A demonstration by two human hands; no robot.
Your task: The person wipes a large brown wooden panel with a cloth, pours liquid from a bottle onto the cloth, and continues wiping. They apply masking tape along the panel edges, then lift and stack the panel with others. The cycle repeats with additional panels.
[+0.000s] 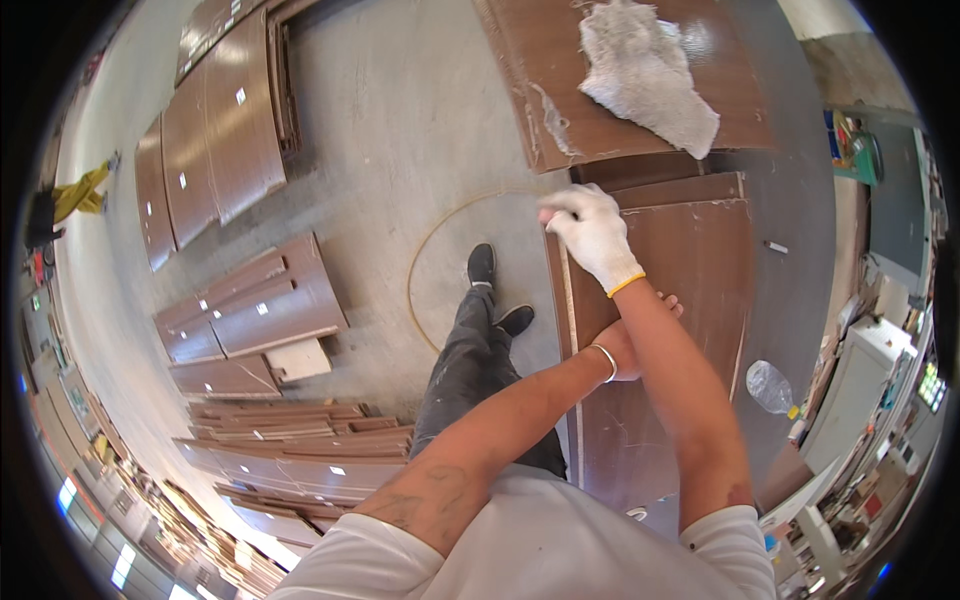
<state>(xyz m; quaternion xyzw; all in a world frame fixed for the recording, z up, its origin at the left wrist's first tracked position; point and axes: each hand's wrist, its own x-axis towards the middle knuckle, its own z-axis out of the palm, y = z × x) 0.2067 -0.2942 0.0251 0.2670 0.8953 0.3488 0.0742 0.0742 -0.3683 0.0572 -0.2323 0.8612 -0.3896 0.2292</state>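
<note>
Beside me lies a stack of brown wood panels (pixel 690 245), its long left edge pale and rough. My right hand (pixel 592 238) wears a white knit glove with a yellow cuff and is over the stack's far left corner. Its fingers are curled and slightly blurred; anything inside them is hidden. My left hand (pixel 624 350) is bare, with a light bracelet at the wrist. It crosses beneath my right forearm, over the top panel, and its fingertips show apart on the other side, holding nothing visible. Whether either hand touches the panel is unclear.
A grey fleecy cloth (pixel 650 75) lies on another brown panel stack (pixel 540 110) farther ahead. To the right are a clear plastic bottle (pixel 770 387) and a small white tube (pixel 775 247). More panels (pixel 235 140) lie on the left floor; a thin hose (pixel 412 270) curves by my feet.
</note>
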